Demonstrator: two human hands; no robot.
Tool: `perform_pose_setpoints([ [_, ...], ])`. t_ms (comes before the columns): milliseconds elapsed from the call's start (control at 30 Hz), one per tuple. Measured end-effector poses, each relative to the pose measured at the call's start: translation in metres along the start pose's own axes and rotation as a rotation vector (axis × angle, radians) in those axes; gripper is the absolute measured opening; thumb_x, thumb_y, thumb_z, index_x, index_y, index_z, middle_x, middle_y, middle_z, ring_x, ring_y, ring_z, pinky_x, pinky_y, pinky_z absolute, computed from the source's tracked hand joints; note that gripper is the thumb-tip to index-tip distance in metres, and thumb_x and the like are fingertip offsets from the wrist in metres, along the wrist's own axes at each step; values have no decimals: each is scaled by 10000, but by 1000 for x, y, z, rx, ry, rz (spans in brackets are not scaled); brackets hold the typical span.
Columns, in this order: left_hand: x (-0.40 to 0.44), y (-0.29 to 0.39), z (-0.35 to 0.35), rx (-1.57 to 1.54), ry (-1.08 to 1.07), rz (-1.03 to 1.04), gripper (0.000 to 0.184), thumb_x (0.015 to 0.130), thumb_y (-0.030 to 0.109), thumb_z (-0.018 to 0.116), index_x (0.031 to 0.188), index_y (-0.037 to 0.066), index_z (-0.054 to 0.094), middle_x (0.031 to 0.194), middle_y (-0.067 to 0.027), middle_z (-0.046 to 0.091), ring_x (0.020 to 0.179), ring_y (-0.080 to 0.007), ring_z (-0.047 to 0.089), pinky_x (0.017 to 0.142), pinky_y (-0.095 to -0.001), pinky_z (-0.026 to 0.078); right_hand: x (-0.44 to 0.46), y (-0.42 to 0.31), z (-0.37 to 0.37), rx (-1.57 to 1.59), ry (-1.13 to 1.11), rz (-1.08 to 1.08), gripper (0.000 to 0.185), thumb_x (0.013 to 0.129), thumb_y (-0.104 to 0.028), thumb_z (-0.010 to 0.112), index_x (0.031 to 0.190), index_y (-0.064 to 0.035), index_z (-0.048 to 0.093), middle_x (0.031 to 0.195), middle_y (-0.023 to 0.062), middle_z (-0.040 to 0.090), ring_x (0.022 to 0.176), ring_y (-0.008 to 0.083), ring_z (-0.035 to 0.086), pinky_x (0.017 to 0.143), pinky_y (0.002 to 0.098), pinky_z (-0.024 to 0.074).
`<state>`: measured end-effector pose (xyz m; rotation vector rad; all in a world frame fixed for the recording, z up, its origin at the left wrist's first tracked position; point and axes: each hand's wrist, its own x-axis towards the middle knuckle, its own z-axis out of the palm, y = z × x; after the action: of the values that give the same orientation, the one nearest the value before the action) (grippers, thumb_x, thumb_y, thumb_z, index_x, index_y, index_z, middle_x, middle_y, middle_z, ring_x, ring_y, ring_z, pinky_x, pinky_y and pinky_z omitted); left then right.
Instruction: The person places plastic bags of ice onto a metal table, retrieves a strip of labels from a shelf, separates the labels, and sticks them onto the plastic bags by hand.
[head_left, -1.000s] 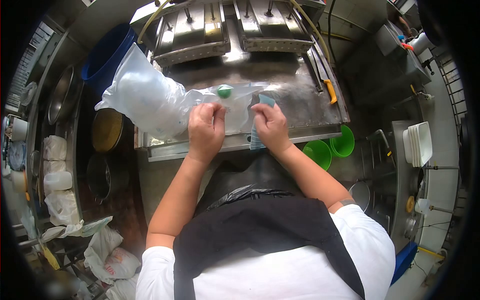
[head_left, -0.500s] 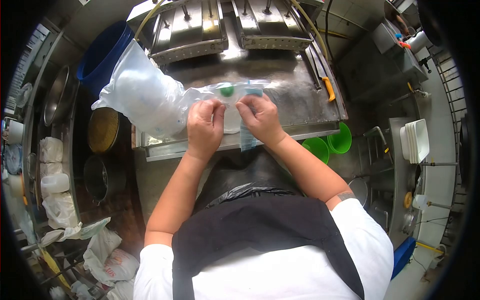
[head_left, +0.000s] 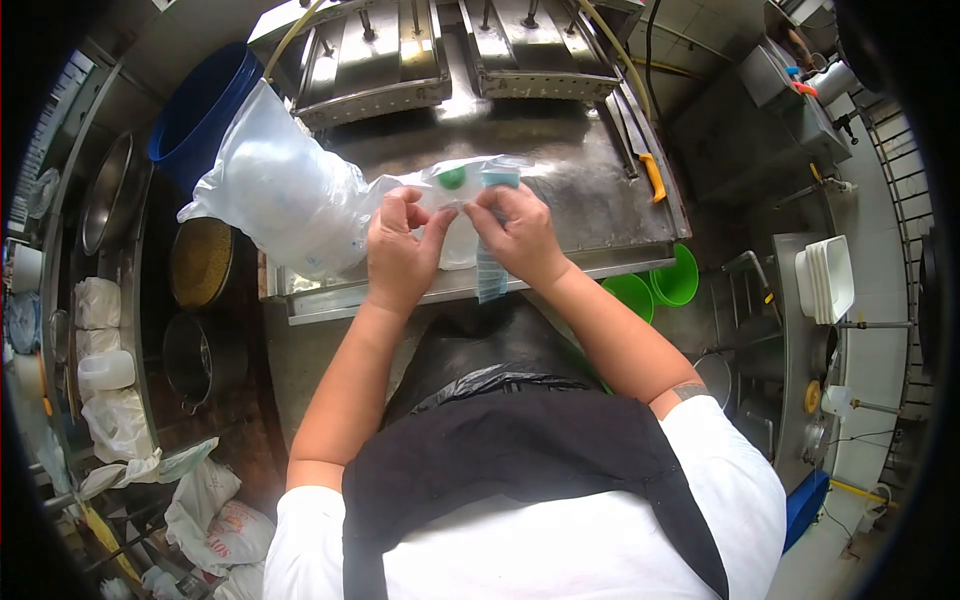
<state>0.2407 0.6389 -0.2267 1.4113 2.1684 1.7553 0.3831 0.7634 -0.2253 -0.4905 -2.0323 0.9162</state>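
Observation:
Both my hands are raised over the front edge of a steel table, at a thin clear plastic bag (head_left: pixel 463 235) with a green spot. My left hand (head_left: pixel 403 252) pinches the plastic between thumb and fingertips. Close beside it, my right hand (head_left: pixel 522 238) pinches the same plastic, its fingertips almost meeting the left thumb. A light blue strip (head_left: pixel 491 277) hangs below my right hand over the table's edge. Left of my hands lies a large, puffed-up clear plastic bag (head_left: pixel 285 185); whether it joins the piece I hold, I cannot tell.
The steel table (head_left: pixel 590 150) carries two raised metal trays (head_left: pixel 375 75) at the back and a yellow-handled knife (head_left: pixel 653 178) on the right. A blue barrel (head_left: pixel 200 110) stands behind on the left. Green buckets (head_left: pixel 675 275) sit below the table's right side.
My left thumb and right fingertips have drawn closer together on the plastic. The fingers of my left hand have lifted slightly away from its thumb.

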Motion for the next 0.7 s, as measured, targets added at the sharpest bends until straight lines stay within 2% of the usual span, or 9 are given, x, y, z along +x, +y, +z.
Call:
perform_pose_setpoints([
  [100,-4,-17,-10,16,-33,-154,290,945,241,837,999,30,645,775,-66,652,675,-169,623,654,-360,518,-2,7,-8,-36,-2,48,158,925,-194,777,960,-43,741,940,159,723,886,343,704,799,432,564],
  [167,-18,-36,-24,109,-153,-319,403,940,373,825,978,16,643,836,-109,684,730,-241,636,687,-398,528,-13,33,-16,-95,-34,97,188,928,-222,775,988,-46,744,963,165,725,908,350,705,822,437,563],
  [267,-50,-71,-36,94,-205,-412,423,961,410,795,1011,10,665,902,-139,726,773,-272,675,728,-404,539,-39,74,-29,-196,-117,244,244,924,-265,779,1028,-47,746,997,173,731,952,360,707,857,442,562],
  [367,-65,-91,-33,122,-287,-390,472,945,421,800,1126,0,689,1033,-186,751,917,-319,716,833,-422,551,-45,86,-38,-234,-215,401,326,899,-288,800,1107,-43,745,1097,190,734,1042,372,707,915,437,564],
  [400,-60,-90,-30,135,-359,-341,625,877,407,856,1300,-5,650,1240,-244,701,1177,-356,677,1007,-449,520,-43,83,-39,-222,-223,336,381,888,-299,812,1162,-45,735,1162,200,721,1096,382,693,950,440,558],
  [433,-57,-88,-27,135,-358,-341,625,877,407,856,1300,-5,650,1240,-244,701,1177,-356,677,1007,-449,520,-40,80,-40,-211,-230,271,441,876,-310,823,1216,-47,725,1227,210,709,1149,391,679,986,443,552],
  [600,-37,-35,-3,203,-597,-87,922,750,383,944,1481,6,529,1582,-278,466,1466,-378,472,1171,-467,424,-22,67,-32,-137,-443,154,635,843,-334,857,1365,-35,652,1362,224,647,1245,419,628,1055,456,523],
  [633,-33,-40,1,205,-592,-85,922,750,383,944,1481,6,529,1582,-278,466,1466,-378,472,1171,-467,424,-21,68,-26,-107,-483,83,680,835,-337,866,1392,-25,630,1380,229,634,1264,425,616,1067,461,517],
  [700,-27,-58,15,79,-650,-206,857,785,401,930,1462,25,562,1513,-246,567,1390,-372,557,1122,-451,466,-32,71,-12,-130,-476,210,727,837,-349,871,1418,-6,598,1387,251,621,1266,431,618,1069,472,518],
])
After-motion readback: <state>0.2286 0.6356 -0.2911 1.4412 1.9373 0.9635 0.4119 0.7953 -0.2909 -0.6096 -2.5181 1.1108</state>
